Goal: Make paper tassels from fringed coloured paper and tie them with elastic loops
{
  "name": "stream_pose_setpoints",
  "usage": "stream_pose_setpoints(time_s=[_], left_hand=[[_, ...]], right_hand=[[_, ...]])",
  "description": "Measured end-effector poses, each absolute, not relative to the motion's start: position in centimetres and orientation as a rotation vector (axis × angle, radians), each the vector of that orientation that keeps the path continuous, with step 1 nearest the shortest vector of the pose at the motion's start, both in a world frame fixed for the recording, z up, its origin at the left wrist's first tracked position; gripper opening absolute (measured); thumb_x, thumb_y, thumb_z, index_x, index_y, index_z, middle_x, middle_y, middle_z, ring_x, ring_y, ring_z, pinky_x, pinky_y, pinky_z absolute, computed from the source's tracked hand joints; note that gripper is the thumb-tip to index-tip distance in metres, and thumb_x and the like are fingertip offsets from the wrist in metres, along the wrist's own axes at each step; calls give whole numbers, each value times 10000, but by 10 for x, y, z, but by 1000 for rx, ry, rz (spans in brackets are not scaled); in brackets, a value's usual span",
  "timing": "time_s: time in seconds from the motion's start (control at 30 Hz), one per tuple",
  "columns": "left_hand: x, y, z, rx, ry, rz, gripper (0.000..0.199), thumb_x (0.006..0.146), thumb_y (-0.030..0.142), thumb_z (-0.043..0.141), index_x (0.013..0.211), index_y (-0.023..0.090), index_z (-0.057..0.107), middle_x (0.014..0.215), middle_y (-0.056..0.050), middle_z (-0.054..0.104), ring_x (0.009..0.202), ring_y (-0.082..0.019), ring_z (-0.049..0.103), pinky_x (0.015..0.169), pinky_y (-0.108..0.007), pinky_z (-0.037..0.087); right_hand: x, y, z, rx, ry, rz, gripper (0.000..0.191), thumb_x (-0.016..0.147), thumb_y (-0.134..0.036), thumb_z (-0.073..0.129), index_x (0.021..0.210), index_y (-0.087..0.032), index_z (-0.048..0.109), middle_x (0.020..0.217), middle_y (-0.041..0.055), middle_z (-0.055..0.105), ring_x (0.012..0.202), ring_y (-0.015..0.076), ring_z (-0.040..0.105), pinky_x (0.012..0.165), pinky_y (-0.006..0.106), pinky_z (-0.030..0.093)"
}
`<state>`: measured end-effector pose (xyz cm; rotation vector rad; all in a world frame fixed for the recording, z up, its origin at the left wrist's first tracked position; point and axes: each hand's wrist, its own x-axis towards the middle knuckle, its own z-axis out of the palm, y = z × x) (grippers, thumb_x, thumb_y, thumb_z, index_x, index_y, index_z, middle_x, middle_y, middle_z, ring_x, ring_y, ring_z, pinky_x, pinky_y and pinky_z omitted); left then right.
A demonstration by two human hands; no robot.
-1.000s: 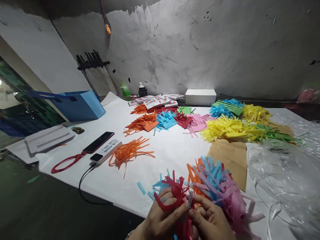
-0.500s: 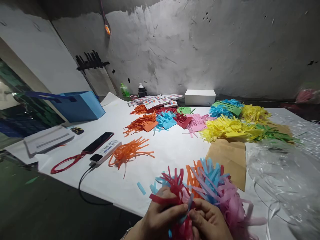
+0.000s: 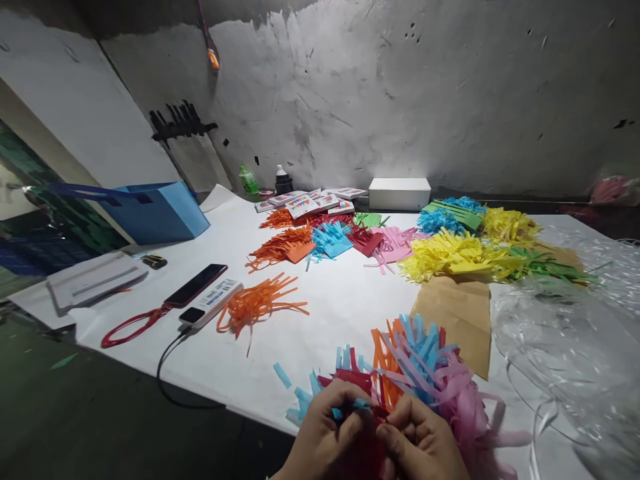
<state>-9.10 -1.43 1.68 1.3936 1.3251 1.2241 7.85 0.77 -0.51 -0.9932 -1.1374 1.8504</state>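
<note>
At the table's front edge, my left hand (image 3: 333,427) is closed around red fringed tissue paper (image 3: 355,379), with a light blue strip (image 3: 361,404) showing between its fingers. Facing it, my right hand (image 3: 423,437) pinches the same red tissue with thumb and forefinger; the fingertips of both hands nearly meet. Part of the red piece is hidden by the hands. Blue tissue strips (image 3: 303,400) lie just left of it. Beyond my right hand rests a bunch of tassels in orange (image 3: 387,357), blue (image 3: 420,347) and pink (image 3: 465,400).
Orange fringe (image 3: 260,303) lies beside a power bank (image 3: 213,303) and a phone (image 3: 197,285). Further back are yellow tassels (image 3: 450,257), printed packets (image 3: 305,205) and a white box (image 3: 400,193). A brown envelope (image 3: 455,320) and clear plastic (image 3: 560,353) are at right, a blue bag (image 3: 155,213) at left.
The red tissue has been lowered and its upright strips have dropped between my hands. My left hand has turned, its fingers now curled over the top. More blue strips show at the left.
</note>
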Motion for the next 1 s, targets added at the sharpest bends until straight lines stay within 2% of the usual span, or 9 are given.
stream_pose_setpoints(time_s=[0.23,0.4,0.57,0.7,0.77,0.83,0.9,0.97,1.0], left_hand=[[-89,-15,17,1464,1347,1283,319,912,492,624,860,194,726,786,-49,704,690,-155,611,633,-211,464],[-90,-16,16,1583,1332,1310,266,908,454,653,840,210,735,756,-42,702,676,-152,626,635,-212,469],[-90,-17,16,1735,1268,1325,204,907,407,669,857,227,750,742,-40,706,653,-144,642,604,-197,459],[-89,-16,10,1828,1313,1240,164,909,327,653,836,207,738,724,-45,696,660,-149,629,617,-210,451],[-89,-15,7,1807,1353,1127,146,901,287,636,841,195,733,749,-53,691,698,-165,628,654,-235,455],[-88,-14,7,1743,1375,1014,133,887,265,625,835,186,718,795,-59,686,751,-183,632,695,-260,461],[-88,-12,10,1645,1387,925,102,852,236,642,922,186,697,912,-71,692,862,-215,638,777,-296,475],[-88,-9,16,1558,1390,894,315,797,174,660,1110,195,639,1099,-89,674,1014,-250,621,886,-337,473],[-88,-8,19,1538,1378,895,443,766,134,656,1199,202,593,1189,-96,647,1091,-263,599,939,-355,462]], right_hand=[[83,17,-20,-821,-1083,2075,577,683,-655,813,715,-205,454,427,-56,561,347,39,450,394,127,265],[81,13,-8,-882,-1023,2028,592,652,-641,844,713,-194,461,438,-42,575,356,24,438,402,117,259],[74,5,5,-935,-1015,1910,672,619,-680,837,996,-189,574,452,-75,554,349,57,451,402,142,308],[75,7,4,-1028,-1338,1508,448,848,-631,653,783,-188,627,586,-8,591,491,107,538,475,192,406],[82,14,4,-1022,-1444,1150,371,911,-534,613,750,-201,648,780,46,664,716,170,640,648,229,507],[92,22,4,-963,-1407,952,266,945,-439,600,803,-224,667,925,63,694,900,200,667,788,251,533],[100,27,5,-875,-1342,951,175,975,-344,575,857,-245,657,885,36,694,789,162,680,720,226,549],[100,26,5,-763,-1385,1018,166,982,-302,564,848,-252,648,822,16,674,663,136,656,607,200,531],[97,23,5,-711,-1453,1039,183,979,-320,568,832,-250,651,863,27,679,681,141,663,605,204,529]])
